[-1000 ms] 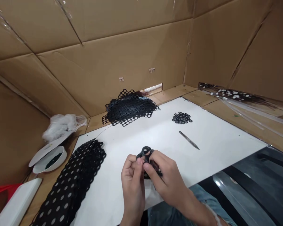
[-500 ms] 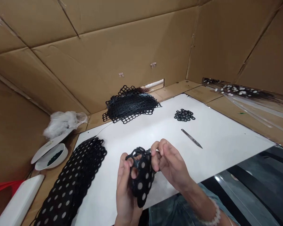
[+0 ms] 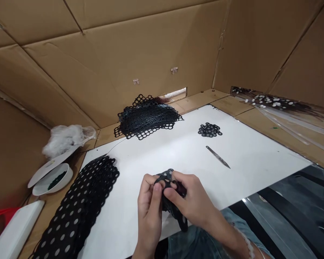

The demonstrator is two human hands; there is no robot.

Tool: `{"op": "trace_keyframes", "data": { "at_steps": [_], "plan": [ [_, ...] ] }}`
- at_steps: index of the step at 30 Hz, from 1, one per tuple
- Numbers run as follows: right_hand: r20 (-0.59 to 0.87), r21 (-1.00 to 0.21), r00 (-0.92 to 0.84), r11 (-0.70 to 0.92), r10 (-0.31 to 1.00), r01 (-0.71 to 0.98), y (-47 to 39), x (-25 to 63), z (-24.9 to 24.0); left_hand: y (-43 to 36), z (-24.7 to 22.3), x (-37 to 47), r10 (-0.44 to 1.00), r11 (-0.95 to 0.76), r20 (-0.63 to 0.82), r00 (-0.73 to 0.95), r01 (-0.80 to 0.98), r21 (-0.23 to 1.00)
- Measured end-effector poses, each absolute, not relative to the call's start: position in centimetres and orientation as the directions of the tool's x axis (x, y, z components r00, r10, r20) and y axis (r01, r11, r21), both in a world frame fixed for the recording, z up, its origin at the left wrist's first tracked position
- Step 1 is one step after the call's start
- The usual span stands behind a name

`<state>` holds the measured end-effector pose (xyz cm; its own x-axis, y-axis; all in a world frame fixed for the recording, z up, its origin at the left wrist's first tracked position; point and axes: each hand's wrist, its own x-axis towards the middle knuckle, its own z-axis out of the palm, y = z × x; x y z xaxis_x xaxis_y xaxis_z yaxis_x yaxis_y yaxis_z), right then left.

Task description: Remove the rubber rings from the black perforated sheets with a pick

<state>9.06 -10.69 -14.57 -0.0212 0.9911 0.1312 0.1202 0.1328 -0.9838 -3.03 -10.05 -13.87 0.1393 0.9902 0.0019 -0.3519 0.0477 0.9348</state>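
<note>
Between my hands, over the front of the white board (image 3: 129,216), is a bunched piece of black mesh (image 3: 172,208) made of joined rings. My left hand (image 3: 150,205) pinches its left edge between thumb and fingers. The right side is gripped by my right hand (image 3: 196,199), with the thumb pressed at the upper ring area. Folds of the piece hang down below the fingers. Farther off on the board lie a small pile of loose black rings (image 3: 210,130) and a pointed metal blade (image 3: 218,157).
A long stack of black ring mesh (image 3: 78,205) lies at left, and a heap of black netting (image 3: 148,118) at the back. Left of the board stand a white bowl (image 3: 67,178) and white fluff in plastic (image 3: 67,138). Cardboard walls (image 3: 151,46) rise behind. Dark stems (image 3: 275,102) lie at right.
My right hand has come down and closed on the mesh, fingers now near my left hand's. The mesh has turned and is more bunched. The view has shifted slightly.
</note>
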Motion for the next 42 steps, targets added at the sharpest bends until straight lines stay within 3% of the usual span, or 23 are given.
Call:
{"op": "trace_keyframes", "data": {
  "at_steps": [3, 10, 13, 17, 19, 23, 28, 31, 37, 42],
  "plan": [
    [0.057, -0.998, -0.09, 0.058, 0.994, 0.006, -10.2, 9.2, -14.9, -9.9, -13.4, -2.8, 0.982, 0.153, -0.083, 0.17, -0.456, 0.877],
    [0.081, -0.921, -0.126, 0.026, 0.989, -0.389, -9.9, 8.4, -15.8, -8.6, -12.8, -2.7, 0.927, 0.359, -0.321, 0.197, -0.718, 0.596],
    [0.05, -0.823, -0.13, -0.033, 0.99, -0.567, -9.9, 8.0, -16.2, -8.2, -12.8, -3.0, 0.891, 0.415, -0.398, 0.218, -0.745, 0.522],
    [0.096, -0.623, -0.092, -0.012, 0.991, -0.782, -9.6, 7.9, -16.5, -8.3, -12.5, -3.1, 0.891, 0.369, -0.439, 0.118, -0.751, 0.547],
    [0.117, -0.639, -0.077, 0.015, 0.99, -0.769, -9.5, 8.1, -16.4, -8.4, -12.4, -3.1, 0.919, 0.326, -0.379, 0.109, -0.749, 0.577],
    [0.051, -0.804, -0.066, 0.002, 0.997, -0.595, -9.6, 8.6, -16.2, -8.7, -12.6, -2.7, 0.943, 0.305, -0.299, 0.145, -0.735, 0.606],
    [0.062, -0.979, 0.138, 0.088, 0.988, -0.187, -9.6, 8.8, -16.7, -9.0, -12.9, -2.2, 0.961, 0.266, -0.156, 0.227, -0.624, 0.735],
    [0.078, -0.997, 0.104, 0.08, 0.992, -0.021, -9.7, 8.6, -17.0, -9.3, -13.4, -1.8, 0.96, 0.24, -0.099, 0.261, -0.594, 0.767],
    [0.049, -0.981, 0.025, 0.053, 0.998, -0.188, -10.0, 8.1, -16.6, -9.7, -14.0, -0.9, 0.939, 0.33, -0.16, 0.305, -0.658, 0.677],
    [0.013, -0.97, 0.077, 0.031, 0.997, -0.241, -10.1, 8.1, -16.6, -9.3, -14.0, -1.1, 0.962, 0.266, -0.149, 0.227, -0.679, 0.684]
  ]
}}
